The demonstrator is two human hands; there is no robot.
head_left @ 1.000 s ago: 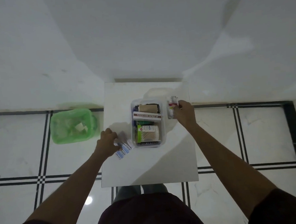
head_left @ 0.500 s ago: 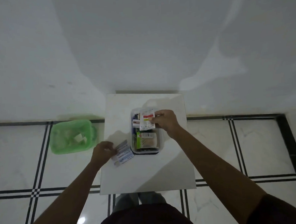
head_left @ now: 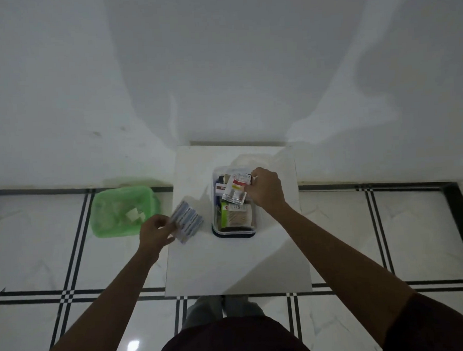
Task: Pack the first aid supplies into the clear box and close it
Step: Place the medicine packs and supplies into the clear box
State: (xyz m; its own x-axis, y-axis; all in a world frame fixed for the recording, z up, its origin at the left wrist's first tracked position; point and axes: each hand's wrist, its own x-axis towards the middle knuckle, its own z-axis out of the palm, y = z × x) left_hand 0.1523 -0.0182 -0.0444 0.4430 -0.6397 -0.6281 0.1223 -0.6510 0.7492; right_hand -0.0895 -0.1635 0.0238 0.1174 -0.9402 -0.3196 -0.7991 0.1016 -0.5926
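Observation:
The clear box (head_left: 233, 233) with a dark base sits on a small white table (head_left: 237, 263), lid off. Inside lie a green-and-tan pack, a brown-labelled carton and other supplies. My right hand (head_left: 266, 191) holds a white sachet with a red and yellow label (head_left: 235, 190) over the box's far half. My left hand (head_left: 155, 233) grips a fan of blue-and-white plaster strips (head_left: 188, 222), lifted just left of the box.
A green plastic basket (head_left: 112, 230) with scraps of paper stands on the tiled floor left of the table. A faint clear lid (head_left: 253, 159) seems to lie behind the box. The wall rises right behind the table.
My right hand carried the sachet from the table's right side to above the box. My left hand picked the plaster strips up off the table.

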